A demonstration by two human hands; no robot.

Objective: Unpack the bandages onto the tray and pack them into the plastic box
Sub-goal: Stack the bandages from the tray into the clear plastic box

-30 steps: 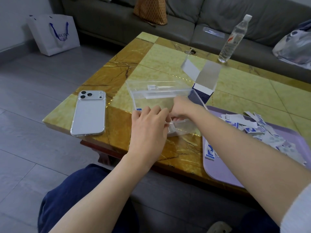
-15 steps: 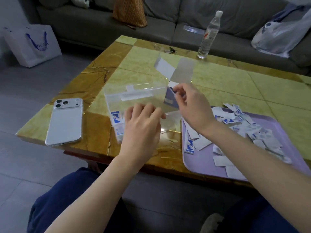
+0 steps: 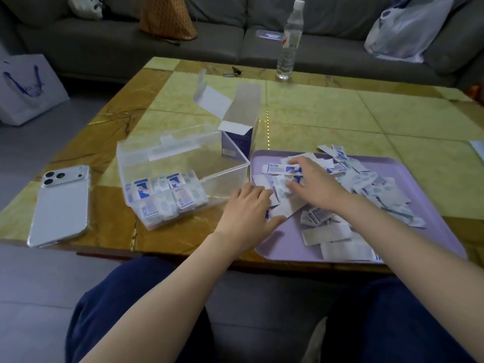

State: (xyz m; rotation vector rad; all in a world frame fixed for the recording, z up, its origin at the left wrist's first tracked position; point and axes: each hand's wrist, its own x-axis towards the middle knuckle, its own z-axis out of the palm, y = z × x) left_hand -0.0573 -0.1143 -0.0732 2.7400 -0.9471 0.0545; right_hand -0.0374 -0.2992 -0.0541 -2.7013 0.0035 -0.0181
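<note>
While both your hands lie on the loose bandages (image 3: 372,186) heaped in the purple tray (image 3: 284,247), your left hand (image 3: 248,205) rests with relaxed fingers on wrappers at the tray's edge. Your right hand (image 3: 314,184), just beside it, spreads its fingers wide over the pile. Left of your left hand stands the clear plastic box (image 3: 225,179), with bandages stacked at the end farthest from that hand. The opened carton (image 3: 238,142) stands beyond your hands.

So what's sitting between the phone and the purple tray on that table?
The open clear plastic box, with bandages packed in its near end. The head view shows it standing on the table between phone and tray.
</note>
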